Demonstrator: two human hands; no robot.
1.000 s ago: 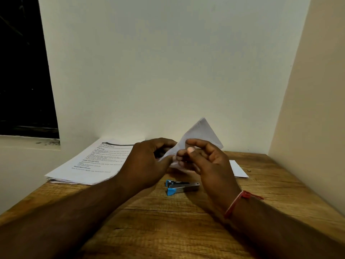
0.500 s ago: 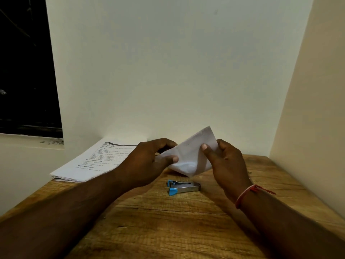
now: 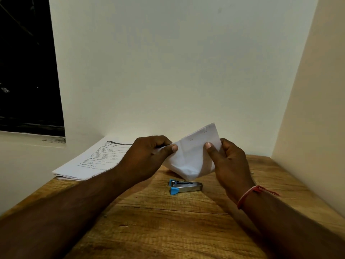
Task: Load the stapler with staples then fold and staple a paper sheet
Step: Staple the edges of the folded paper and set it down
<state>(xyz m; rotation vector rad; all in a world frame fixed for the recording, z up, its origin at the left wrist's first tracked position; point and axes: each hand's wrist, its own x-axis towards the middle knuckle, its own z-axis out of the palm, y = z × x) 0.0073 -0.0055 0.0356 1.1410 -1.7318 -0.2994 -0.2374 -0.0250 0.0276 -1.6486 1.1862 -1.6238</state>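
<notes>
Both your hands pinch folded paper sheet (image 3: pixel 192 156) — left hand (image 3: pixel 147 157) at its left edge, right hand (image 3: pixel 230 161) at its right edge, thumbs on near face. Sheet held clear above wooden table (image 3: pixel 168 230), staples visible near top corner. Stapler (image 3: pixel 184 186) lies flat just below sheet, between your wrists. Printed paper stack (image 3: pixel 89 161) overhangs table's left rear edge — bare wood nearer you.

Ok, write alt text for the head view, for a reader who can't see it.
The left hand and right hand pinch a folded white paper above a wooden table. A blue stapler lies on the table beneath it; printed sheets lie at the left.
</notes>
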